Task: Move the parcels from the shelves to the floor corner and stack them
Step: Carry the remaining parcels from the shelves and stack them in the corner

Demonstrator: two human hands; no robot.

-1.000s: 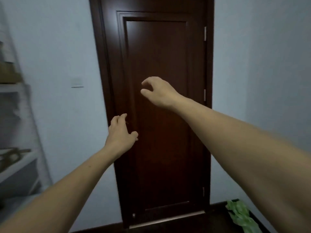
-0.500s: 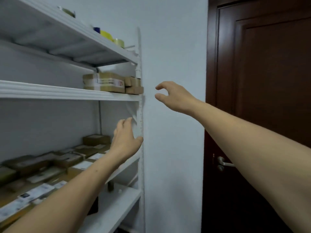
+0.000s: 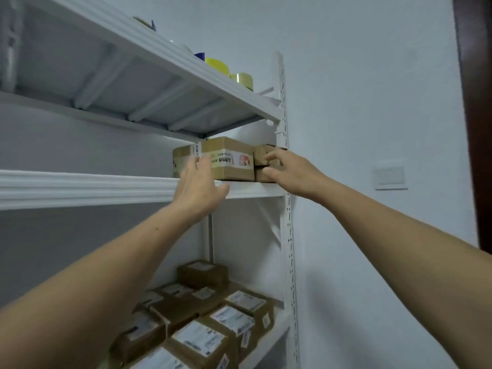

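Neither hand grips yet. Left hand [image 3: 198, 187]: fingers straight, spread over the front of the big parcel [image 3: 234, 151] on the middle shelf [image 3: 106, 185]. Right hand [image 3: 291, 171]: loose open claw at two small parcels [image 3: 260, 155] stacked just right of it; contact unclear. Big parcel's long axis runs along the shelf edge, directly ahead and above both wrists. Parcel backs and the right fingertips are hidden. More parcels [image 3: 202, 339] lie on the shelf below.

A white metal shelving unit [image 3: 106, 187] stands against the wall. Its top shelf carries yellow tape rolls [image 3: 217, 65]. On the middle shelf, a large brown cardboard parcel [image 3: 231, 161] sits just beside two small stacked brown boxes [image 3: 262, 154]. Labelled brown cardboard parcels [image 3: 213, 328] crowd the lower shelf.
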